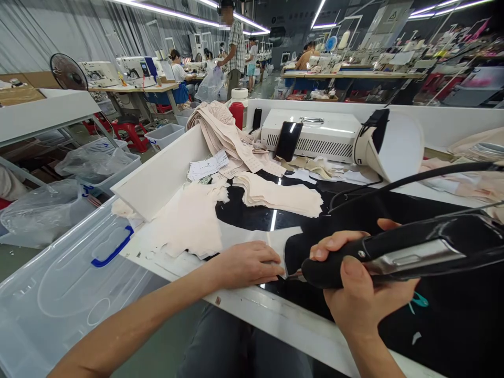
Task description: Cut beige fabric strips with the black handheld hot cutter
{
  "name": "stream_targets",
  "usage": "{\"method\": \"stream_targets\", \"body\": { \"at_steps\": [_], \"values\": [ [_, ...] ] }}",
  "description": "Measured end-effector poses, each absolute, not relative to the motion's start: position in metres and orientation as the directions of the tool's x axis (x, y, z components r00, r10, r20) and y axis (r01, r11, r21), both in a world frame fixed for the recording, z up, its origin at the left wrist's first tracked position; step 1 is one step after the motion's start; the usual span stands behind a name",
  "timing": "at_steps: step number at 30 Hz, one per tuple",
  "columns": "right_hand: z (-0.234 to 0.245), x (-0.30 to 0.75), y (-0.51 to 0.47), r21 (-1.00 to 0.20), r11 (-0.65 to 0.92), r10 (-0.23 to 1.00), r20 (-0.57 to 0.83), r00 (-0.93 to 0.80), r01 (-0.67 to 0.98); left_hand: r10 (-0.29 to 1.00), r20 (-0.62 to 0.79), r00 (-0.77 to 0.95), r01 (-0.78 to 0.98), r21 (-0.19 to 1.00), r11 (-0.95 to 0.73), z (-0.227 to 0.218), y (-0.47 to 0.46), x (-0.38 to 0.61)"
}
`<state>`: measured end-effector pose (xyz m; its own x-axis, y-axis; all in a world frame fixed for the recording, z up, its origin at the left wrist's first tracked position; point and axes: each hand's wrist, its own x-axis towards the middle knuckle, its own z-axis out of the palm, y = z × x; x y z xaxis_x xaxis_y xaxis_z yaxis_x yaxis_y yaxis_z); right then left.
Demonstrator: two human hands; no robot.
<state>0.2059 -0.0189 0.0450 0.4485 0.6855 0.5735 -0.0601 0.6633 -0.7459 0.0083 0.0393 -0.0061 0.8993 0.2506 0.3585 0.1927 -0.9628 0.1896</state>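
My right hand [360, 286] is wrapped round the black handle of a powered cutting tool [413, 252], whose tip sits at the edge of a thin pale fabric piece [271, 239] on the black glossy worktop [433, 315]. My left hand [246, 262] rests knuckles up on that fabric piece, pinning it down just left of the tool's tip; its fingers are curled together. A black cable [413, 178] runs from the tool across the top.
Stacks of cream cut fabric [283, 197] and a looser heap [189, 220] lie beyond my hands. A white machine box [315, 134] with a phone [288, 140] leaning on it stands behind. A clear plastic bin lid [66, 273] lies left. Other people work at far tables.
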Motion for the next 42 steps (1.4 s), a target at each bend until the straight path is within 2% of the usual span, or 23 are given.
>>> {"method": "stream_targets", "body": {
  "at_steps": [10,23,35,42],
  "values": [
    [0.044,0.207,-0.016,-0.726,0.686,0.667,0.599,0.444,-0.05,0.226,0.424,0.877,0.159,0.189,-0.969,-0.01,0.041,0.009],
    [0.055,0.204,-0.012,-0.729,0.682,0.643,0.562,0.52,-0.054,0.253,0.413,0.875,0.181,0.206,-0.962,-0.013,0.039,0.008],
    [0.05,0.202,-0.009,-0.735,0.675,0.657,0.558,0.507,-0.064,0.276,0.416,0.867,0.184,0.248,-0.951,-0.013,0.038,0.009],
    [0.046,0.202,-0.01,-0.758,0.652,0.658,0.561,0.503,-0.008,0.275,0.417,0.866,0.181,0.25,-0.951,-0.015,0.038,0.009]
  ]
}}
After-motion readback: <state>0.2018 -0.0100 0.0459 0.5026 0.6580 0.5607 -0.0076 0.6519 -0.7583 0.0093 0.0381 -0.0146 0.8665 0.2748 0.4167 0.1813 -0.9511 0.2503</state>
